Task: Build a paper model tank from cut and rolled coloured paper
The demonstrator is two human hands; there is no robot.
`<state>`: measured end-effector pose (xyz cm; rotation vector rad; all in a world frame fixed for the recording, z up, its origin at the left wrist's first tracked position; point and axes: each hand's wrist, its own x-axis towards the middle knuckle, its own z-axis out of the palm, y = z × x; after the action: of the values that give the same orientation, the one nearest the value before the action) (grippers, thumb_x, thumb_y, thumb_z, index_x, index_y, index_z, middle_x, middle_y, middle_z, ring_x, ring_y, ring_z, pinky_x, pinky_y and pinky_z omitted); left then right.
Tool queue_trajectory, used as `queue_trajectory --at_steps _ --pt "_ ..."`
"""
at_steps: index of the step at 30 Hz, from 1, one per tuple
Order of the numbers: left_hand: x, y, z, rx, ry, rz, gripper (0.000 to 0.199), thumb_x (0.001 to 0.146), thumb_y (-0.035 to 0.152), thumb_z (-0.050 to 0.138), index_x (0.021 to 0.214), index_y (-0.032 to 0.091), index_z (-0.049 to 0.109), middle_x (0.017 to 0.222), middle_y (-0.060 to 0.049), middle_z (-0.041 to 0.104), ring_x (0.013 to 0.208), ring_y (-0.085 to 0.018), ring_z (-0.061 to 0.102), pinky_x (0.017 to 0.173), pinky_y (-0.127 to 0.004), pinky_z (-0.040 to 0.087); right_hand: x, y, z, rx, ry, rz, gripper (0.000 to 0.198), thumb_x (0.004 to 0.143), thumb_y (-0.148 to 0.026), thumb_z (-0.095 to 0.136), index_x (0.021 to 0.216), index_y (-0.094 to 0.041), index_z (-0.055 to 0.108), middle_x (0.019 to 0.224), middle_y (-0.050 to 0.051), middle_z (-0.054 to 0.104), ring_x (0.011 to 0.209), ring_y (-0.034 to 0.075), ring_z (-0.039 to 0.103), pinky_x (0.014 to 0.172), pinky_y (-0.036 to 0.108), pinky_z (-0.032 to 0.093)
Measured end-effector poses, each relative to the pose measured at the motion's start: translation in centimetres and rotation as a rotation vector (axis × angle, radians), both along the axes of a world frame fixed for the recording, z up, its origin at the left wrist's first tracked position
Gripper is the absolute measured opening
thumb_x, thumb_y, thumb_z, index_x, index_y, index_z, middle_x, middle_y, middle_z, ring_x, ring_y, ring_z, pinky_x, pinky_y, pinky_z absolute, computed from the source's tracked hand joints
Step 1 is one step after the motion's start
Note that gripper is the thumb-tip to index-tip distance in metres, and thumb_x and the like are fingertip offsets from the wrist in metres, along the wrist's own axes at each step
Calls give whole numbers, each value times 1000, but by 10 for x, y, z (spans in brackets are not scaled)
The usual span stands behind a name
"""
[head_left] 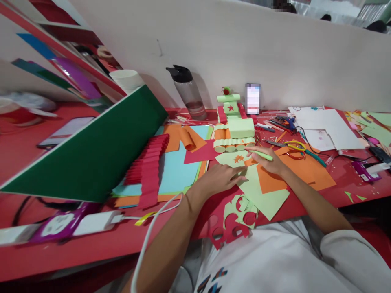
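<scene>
My right hand (271,164) grips a light green pen (262,155) whose shaft points right. Flat on the light green paper (265,199), my left hand (220,178) has its fingers stretched toward a small orange paper piece (251,162). Tiny orange cut-outs (238,159) lie just beyond the fingers. Behind them stands a green, orange and red paper model (241,128) with rolled parts and a red star. An orange sheet (301,173) extends under and beside my right forearm. Red and green paper scraps with round holes (241,213) lie near the table's front edge.
A dark green board (91,150) leans at left beside pleated red paper (149,167). At the back stand a water bottle (191,95) and a phone (253,99). Yellow-handled scissors (295,145) lie right. A white cable (146,244) crosses my left forearm.
</scene>
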<state>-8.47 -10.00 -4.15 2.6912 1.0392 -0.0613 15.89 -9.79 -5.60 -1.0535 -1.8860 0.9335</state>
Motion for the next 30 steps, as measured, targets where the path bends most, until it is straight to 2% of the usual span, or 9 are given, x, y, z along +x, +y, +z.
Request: queue_trajectory --at_steps 3,5,7,9,13,19,30 --pt "0 1 -2 11 -1 -3 56 107 58 35 138 23 65 80 -11 76 73 -25 72 62 -28 40 -12 2 -6 -188 83 -62 40 100 -53 57 122 -25 75 94 5 78 74 18 69 68 30 55" --pt "-1 1 -2 13 -1 -4 56 107 58 34 140 24 65 79 -11 76 74 -25 73 61 -27 39 -16 5 -12 -237 69 -105 32 96 -48 62 106 -22 78 82 3 75 59 15 64 57 27 52" --pt "-1 2 -3 11 -3 0 57 108 58 33 142 25 63 79 -11 76 74 -25 73 62 -27 39 -15 7 -16 -238 54 -132 21 91 -40 66 94 -21 75 77 1 72 54 13 62 53 26 50" --pt "-1 2 -3 8 -6 -1 57 108 58 32 143 25 63 78 -10 75 76 -26 73 63 -27 40 -11 9 -19 -222 43 -138 14 87 -35 69 89 -21 70 75 -1 70 52 13 63 52 25 49" --pt "-1 3 -3 -4 -12 -5 56 108 57 33 141 26 64 79 -10 76 80 -27 74 65 -28 42 -5 11 -23 -211 19 -145 15 84 -34 72 85 -22 63 67 -3 68 51 14 65 53 25 51" --pt "-1 3 -4 -22 -33 11 57 107 59 33 143 27 63 83 -10 77 81 -28 74 67 -30 44 -5 12 -27 -235 10 -190 16 83 -33 72 80 -21 62 65 -3 66 52 16 68 51 24 50" --pt "1 1 0 -3 -15 15 52 108 54 35 141 27 64 85 -10 77 81 -27 74 64 -28 40 -6 8 -22 -179 -56 -211 11 85 -30 67 81 -21 62 64 -3 68 53 17 70 54 25 48"
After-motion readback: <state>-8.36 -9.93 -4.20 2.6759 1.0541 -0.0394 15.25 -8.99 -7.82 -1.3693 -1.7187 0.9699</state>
